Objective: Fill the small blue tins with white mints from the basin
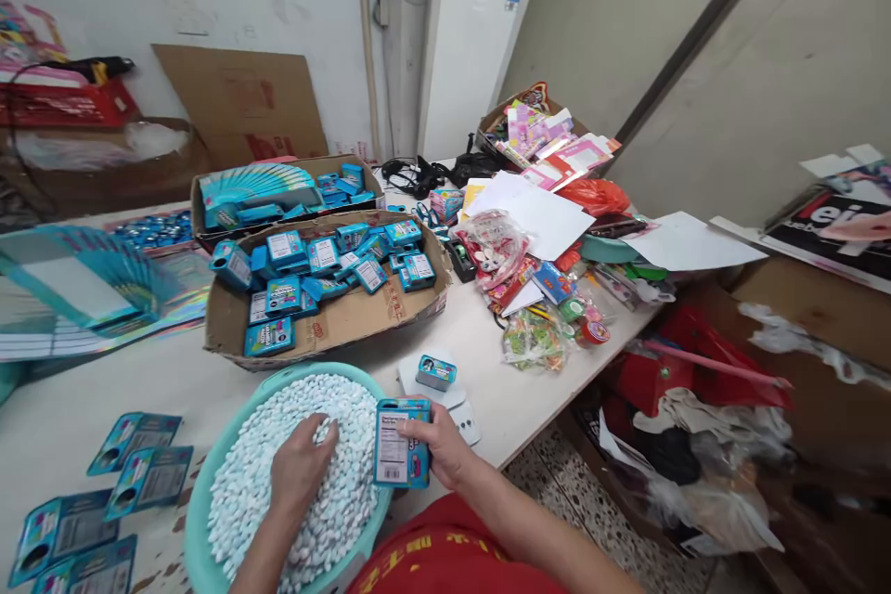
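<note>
My left hand (299, 464) is sunk among small white and pale-blue candies (257, 473) in a round mint-green basin (193, 506). Its fingers are curled around some of them, with the fingertips partly buried. Over the basin's right rim, my right hand (442, 441) grips a blue candy box (393, 459) upright, its printed nutrition label facing me. Just behind that hand, another blue box (436, 373) rests on a small white scale (461, 418). Several blue boxes (146, 478) with dark round openings lie on the table to the left of the basin.
Behind the basin, a cardboard tray (348, 325) holds many blue boxes, with a second carton (209, 237) behind it. Flat printed sheets (83, 288) lie at left. Bagged sweets (533, 339) and papers (535, 213) clutter the right side. Beyond the table edge stand open cartons (786, 306).
</note>
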`<state>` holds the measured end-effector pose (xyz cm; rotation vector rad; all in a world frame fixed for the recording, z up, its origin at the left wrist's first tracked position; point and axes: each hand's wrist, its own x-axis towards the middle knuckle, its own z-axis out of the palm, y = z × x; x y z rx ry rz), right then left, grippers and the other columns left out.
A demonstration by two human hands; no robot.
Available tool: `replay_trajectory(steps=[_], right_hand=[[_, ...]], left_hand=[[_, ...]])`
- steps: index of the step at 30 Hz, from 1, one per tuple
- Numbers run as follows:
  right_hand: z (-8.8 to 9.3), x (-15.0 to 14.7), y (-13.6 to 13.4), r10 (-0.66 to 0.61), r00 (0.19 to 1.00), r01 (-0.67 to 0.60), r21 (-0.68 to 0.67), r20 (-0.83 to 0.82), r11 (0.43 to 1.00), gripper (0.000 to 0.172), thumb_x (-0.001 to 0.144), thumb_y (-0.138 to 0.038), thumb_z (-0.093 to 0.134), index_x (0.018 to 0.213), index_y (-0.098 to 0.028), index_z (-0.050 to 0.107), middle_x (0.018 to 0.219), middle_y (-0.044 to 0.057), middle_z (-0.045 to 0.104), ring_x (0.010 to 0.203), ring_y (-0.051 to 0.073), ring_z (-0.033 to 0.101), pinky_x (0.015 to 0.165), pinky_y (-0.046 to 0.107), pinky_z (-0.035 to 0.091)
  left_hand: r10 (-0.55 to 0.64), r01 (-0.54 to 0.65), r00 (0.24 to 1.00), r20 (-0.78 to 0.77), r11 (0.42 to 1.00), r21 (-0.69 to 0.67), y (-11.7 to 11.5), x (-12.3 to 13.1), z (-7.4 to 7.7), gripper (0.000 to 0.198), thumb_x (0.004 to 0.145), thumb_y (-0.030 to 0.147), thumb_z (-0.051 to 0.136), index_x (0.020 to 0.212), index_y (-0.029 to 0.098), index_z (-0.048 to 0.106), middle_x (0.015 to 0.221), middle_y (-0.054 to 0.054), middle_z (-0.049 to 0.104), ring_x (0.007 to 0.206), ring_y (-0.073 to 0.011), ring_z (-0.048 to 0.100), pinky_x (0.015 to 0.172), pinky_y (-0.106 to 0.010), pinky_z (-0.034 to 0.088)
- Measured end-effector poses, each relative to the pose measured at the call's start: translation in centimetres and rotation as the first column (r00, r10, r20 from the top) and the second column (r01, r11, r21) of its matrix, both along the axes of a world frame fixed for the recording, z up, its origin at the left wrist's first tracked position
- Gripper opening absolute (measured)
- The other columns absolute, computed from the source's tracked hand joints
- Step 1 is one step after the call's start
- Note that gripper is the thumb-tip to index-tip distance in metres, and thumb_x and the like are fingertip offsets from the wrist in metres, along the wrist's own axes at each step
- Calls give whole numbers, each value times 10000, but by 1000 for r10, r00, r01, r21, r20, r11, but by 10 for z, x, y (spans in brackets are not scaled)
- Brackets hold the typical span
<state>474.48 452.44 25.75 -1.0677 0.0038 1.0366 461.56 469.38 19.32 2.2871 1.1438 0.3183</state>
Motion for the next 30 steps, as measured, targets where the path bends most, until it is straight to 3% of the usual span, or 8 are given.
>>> replay_trajectory(steps=[4,7,11,15,20,22,27,30], right_hand=[[0,2,3,47,998,-47,-3,48,999,439,529,-274,841,893,-152,631,793,13,690,720,173,633,709,312,495],[2,1,5,52,997,-51,-16,61,999,451,524,-301,848,892,-148,637,789,18,687,717,176,629,703,311,492],[3,0,6,45,997,-44,-14,62,999,494,499,-317,864,907,-152,637,788,16,682,722,175,622,708,310,487],[3,-1,7,51,994,-49,-21,93,999,511,505,-343,864,920,-161,629,781,1,671,716,165,611,703,299,478],[6,-1,7,76,987,-70,-50,145,996,519,512,-367,862,915,-155,613,786,0,661,713,157,602,699,296,477],[6,-1,7,81,984,-72,-57,157,996,525,506,-362,863,913,-159,602,781,-6,655,705,153,594,687,291,476],[1,-1,7,85,983,-76,-62,163,995,522,499,-347,861,901,-168,580,770,-20,642,704,141,577,675,268,459],[3,-4,6,105,981,-96,-58,162,994,521,484,-342,866,886,-168,585,746,-22,640,688,138,573,656,255,450]], left_hand=[[206,-171,972,117,951,-256,2,-1,10,212,660,445,585,709,243,627,794,-26,674,669,-212,589,703,-300,438],[418,-268,890,182,803,-532,1,-3,23,287,583,480,669,692,222,612,658,-2,604,567,-171,520,577,-273,423],[656,-99,695,293,491,-865,0,-4,38,408,561,467,736,837,196,608,670,12,568,530,-119,478,462,-211,387],[806,34,539,244,269,-963,3,-1,42,250,677,381,659,777,180,547,666,1,550,497,-104,479,406,-184,368],[855,148,505,119,50,-988,8,0,43,127,743,267,551,705,182,464,601,-3,501,421,-94,424,324,-165,274],[864,170,494,96,13,-985,9,0,44,106,721,230,546,699,179,456,609,-4,501,418,-88,420,318,-161,270],[872,175,483,79,-8,-984,9,-1,48,129,648,198,574,675,177,450,612,-3,495,427,-82,415,317,-158,258],[856,102,503,116,75,-992,5,1,47,161,610,236,611,646,174,467,610,0,508,439,-88,425,331,-169,278]])
